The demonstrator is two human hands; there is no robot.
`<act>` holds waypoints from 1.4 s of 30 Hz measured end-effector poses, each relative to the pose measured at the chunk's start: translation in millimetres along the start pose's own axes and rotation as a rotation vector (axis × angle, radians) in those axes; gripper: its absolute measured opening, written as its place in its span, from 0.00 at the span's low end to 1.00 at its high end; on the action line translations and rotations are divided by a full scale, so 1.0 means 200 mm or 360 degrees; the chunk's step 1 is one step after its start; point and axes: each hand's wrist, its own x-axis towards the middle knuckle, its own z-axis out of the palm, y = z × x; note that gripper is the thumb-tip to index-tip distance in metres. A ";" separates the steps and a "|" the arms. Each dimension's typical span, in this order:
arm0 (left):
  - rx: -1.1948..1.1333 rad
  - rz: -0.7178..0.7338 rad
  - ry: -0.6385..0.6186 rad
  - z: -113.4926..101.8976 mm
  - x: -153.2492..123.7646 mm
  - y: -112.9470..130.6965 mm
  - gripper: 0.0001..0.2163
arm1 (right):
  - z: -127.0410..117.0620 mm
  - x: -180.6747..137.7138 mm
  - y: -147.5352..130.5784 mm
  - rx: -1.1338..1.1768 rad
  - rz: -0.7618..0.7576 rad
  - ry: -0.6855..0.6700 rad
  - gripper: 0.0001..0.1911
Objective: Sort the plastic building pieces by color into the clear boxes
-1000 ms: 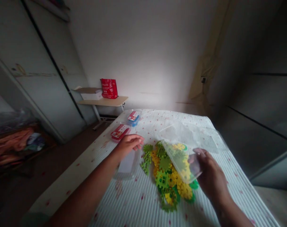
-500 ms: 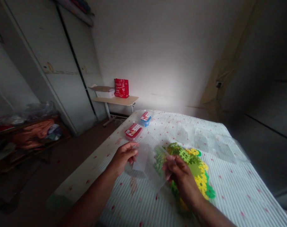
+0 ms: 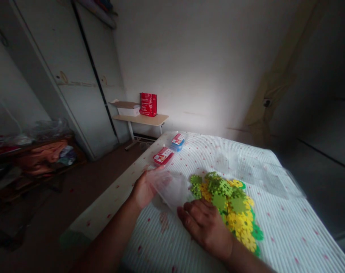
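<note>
Between my two hands is a thin see-through plastic container (image 3: 172, 187), tilted over the table; whether it is a box or only its lid is hard to tell. My left hand (image 3: 144, 189) grips its left side, thumb and fingers around the edge. At its lower right corner, my right hand (image 3: 205, 223) has its fingers curled onto the plastic. Just right of it lies a pile of flat green and yellow flower-shaped plastic pieces (image 3: 231, 212), partly hidden by my right hand. Beyond my left hand sits a clear box with red contents and a label (image 3: 163, 155).
A similar box with blue contents (image 3: 178, 140) stands behind the red one. Several clear plastic containers (image 3: 248, 168) lie at the table's right back. Farther off, a small table (image 3: 149, 119) bears a red bag (image 3: 148, 104) and a white carton (image 3: 128, 110). The large table's cloth (image 3: 274, 227) is ribbed.
The plastic container has turned and tilted between my hands. My right hand has moved left and down along it, uncovering more of the green and yellow pieces. The view has shifted slightly.
</note>
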 end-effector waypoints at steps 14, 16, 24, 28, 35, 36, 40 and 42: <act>0.0645 0.0048 0.0245 -0.10 0.02 0.04 0.23 | 0.04 -0.06 0.04 -0.0031 0.0008 -0.0197 0.10; 0.0713 0.0052 0.0299 -0.11 0.06 0.02 0.22 | 0.04 -0.06 0.05 -0.0038 0.0033 -0.0211 0.10; 0.0871 0.0488 0.0616 -0.10 0.15 -0.10 0.20 | 0.14 -0.01 -0.01 -0.0085 -0.0025 -0.0377 0.08; 0.1114 0.0542 0.0649 -0.15 0.14 -0.13 0.19 | 0.19 0.02 -0.02 -0.0141 0.0014 -0.0504 0.07; 0.1447 0.0528 0.0541 -0.22 0.14 -0.20 0.14 | 0.28 0.04 -0.06 -0.0137 0.0046 -0.0736 0.06; 0.1514 0.0530 0.0551 -0.23 0.14 -0.21 0.14 | 0.29 0.03 -0.06 -0.0132 0.0062 -0.0766 0.06; 0.1651 0.0534 0.0554 -0.23 0.14 -0.22 0.16 | 0.29 0.03 -0.06 -0.0082 0.0210 -0.0830 0.06; 0.1640 0.0533 0.0537 -0.23 0.14 -0.22 0.16 | 0.26 0.04 -0.04 -0.0067 0.0423 -0.0862 0.06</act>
